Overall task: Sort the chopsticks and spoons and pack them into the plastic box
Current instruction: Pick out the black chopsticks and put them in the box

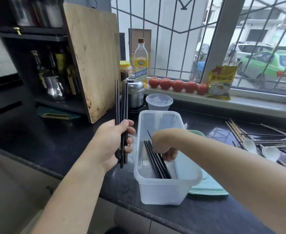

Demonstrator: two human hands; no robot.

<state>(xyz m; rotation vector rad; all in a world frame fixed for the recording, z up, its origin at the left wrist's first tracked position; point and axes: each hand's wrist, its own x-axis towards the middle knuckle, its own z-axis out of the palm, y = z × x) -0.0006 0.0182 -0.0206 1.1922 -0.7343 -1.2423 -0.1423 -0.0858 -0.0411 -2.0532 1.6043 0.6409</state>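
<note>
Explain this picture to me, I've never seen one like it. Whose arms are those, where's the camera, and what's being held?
The camera sits on a person's head, looking down at their own bare arms. The left hand grips a bundle of black chopsticks upright. The right hand reaches into the clear plastic box, touching black chopsticks already inside; whether it grips them is hidden. On the dark counter to the right lie more chopsticks and white spoons, still unsorted.

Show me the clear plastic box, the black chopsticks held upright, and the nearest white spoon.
Clear plastic box point(162, 191): head view, on its front wall.
Black chopsticks held upright point(121, 102): head view, shafts above the left hand.
White spoon point(271, 153): head view, on its bowl.
</note>
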